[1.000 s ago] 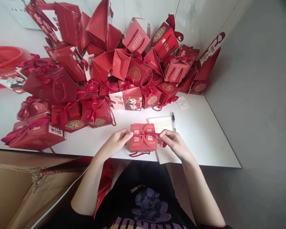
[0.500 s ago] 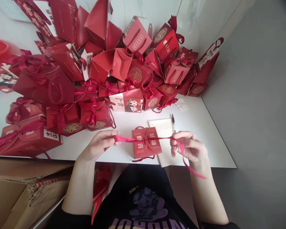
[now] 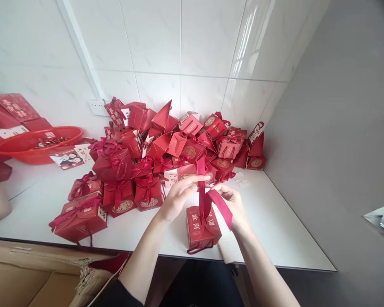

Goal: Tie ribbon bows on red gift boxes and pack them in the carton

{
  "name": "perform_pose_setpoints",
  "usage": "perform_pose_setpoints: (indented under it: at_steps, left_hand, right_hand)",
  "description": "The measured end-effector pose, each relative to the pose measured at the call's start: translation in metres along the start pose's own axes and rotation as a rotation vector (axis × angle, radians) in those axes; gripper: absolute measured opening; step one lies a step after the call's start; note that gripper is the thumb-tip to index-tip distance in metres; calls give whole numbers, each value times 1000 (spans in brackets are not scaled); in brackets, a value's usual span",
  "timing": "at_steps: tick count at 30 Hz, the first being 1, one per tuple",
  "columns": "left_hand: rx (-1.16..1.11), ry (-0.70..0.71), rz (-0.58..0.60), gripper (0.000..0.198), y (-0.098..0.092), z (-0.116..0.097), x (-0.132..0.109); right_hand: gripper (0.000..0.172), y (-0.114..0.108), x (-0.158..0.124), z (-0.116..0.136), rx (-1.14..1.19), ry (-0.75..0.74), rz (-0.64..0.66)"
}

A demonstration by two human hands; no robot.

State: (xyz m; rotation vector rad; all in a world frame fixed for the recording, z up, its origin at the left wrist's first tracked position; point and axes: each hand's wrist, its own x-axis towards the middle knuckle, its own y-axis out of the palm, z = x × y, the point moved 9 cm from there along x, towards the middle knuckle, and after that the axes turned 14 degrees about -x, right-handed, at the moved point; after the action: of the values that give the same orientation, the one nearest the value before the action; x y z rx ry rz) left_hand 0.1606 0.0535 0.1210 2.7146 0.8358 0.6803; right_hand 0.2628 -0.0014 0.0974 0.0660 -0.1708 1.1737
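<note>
Left hand (image 3: 177,198) and right hand (image 3: 235,207) now meet above the gift box (image 3: 204,235); half a second ago they are well apart, drawing the ribbon (image 3: 203,201) flat to either side. Its strands now rise above the lid.

Location: the gift box sits lid-up on the bench (image 3: 284,230), immediately left of the notebook (image 3: 230,251), hiding its left edge.

Hand state: left, part open, fingers extended against the upright strand; from where I stand, I cannot tell whether it grips. Right, thumb and fingers pinched on the folded strand, tail hanging.

Handling (judged): box light, thin card, fairly stiff but easily dented; hold by opposite side walls. Ribbon soft, probably slippery; pinch close to the lid.

Count:
- Gift box: 1, with 1 cord handle (image 3: 201,248) visible.
- Ribbon: apparently 1.
- Notebook: 1.
- Bow-tied boxes (image 3: 78,226), nearest group left of the notebook: 4.
- Red basin (image 3: 28,157), far left of the notebook: 1.
- Carton (image 3: 35,253), lower left of the notebook: 1.
- Box pile (image 3: 176,145), beyond the notebook: overlapping, uncountable.
</note>
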Motion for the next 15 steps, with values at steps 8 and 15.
perform_pose_setpoints:
  at_steps: [8,15]
  left_hand:
    - [228,33,-161,33,11,-16,0]
    - [246,108,-247,25,-1,-26,-8]
  right_hand:
    - [37,-4,1,12,-70,-82,-192]
    - [40,-15,-4,8,-69,-110,-139]
